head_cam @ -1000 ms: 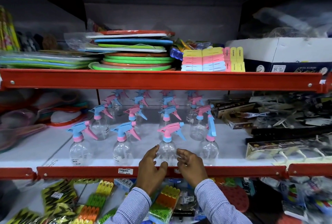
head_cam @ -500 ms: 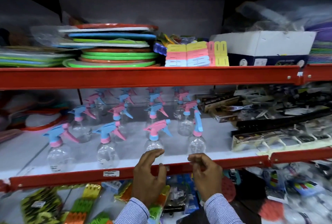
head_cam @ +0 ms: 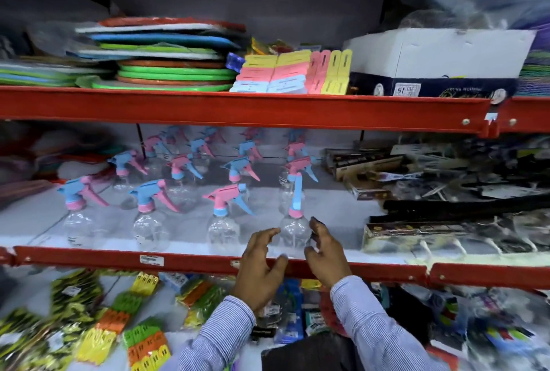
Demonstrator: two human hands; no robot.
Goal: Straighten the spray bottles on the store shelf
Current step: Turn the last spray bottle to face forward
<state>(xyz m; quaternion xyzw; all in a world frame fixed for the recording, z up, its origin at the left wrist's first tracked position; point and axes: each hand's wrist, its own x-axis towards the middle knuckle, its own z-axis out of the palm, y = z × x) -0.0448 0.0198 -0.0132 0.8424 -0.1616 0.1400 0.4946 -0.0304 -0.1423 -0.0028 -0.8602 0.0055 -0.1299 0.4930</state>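
Note:
Several clear spray bottles with pink and blue trigger heads stand in rows on the white middle shelf [head_cam: 333,206]. In the front row, three bottles [head_cam: 150,226] point their nozzles left. The rightmost front bottle [head_cam: 295,232] has its head turned another way, its blue trigger hanging down toward me. My left hand [head_cam: 262,265] is at this bottle's left side and my right hand [head_cam: 324,254] at its right, fingers spread and curled toward it. Whether the fingertips touch the bottle is blurred.
A red rail [head_cam: 178,263] edges the shelf front, with a price tag on it. Dark boxed goods [head_cam: 431,227] crowd the shelf right of the bottles. Stacked coloured plates [head_cam: 172,72] and a white box [head_cam: 431,55] sit on the upper shelf. Packaged clips [head_cam: 119,320] lie below.
Both hands have moved right, from around the third front bottle to either side of the rightmost front bottle. The view has shifted with them.

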